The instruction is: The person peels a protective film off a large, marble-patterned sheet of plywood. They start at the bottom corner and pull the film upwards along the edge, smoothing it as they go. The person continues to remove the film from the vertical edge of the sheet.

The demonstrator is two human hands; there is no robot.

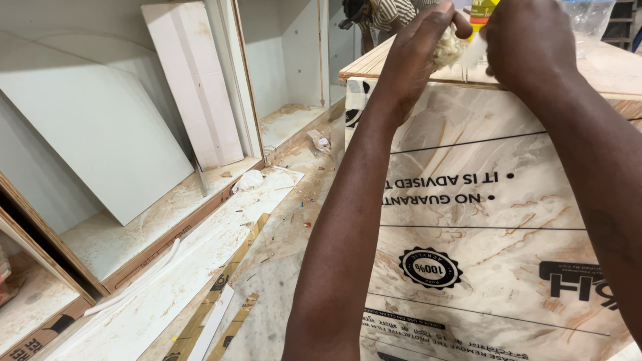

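Nearest: marble-patterned laminate panel [495,220], glossy under protective film, upright, its plywood top edge [374,63] bare and layered. Left hand [418,47] was curled at that edge, fingers pinched around a pale fibrous wad [447,48]. Right hand [528,40] was closed just beside the wad; what it gripped could not be told. Floor [281,261]: dusty, strewn with thin offcut strips [224,294]. Left: open white cabinet bays [134,234] holding flat white boards [194,80], leaned. Far: a person in a striped shirt [388,13], partly hidden.
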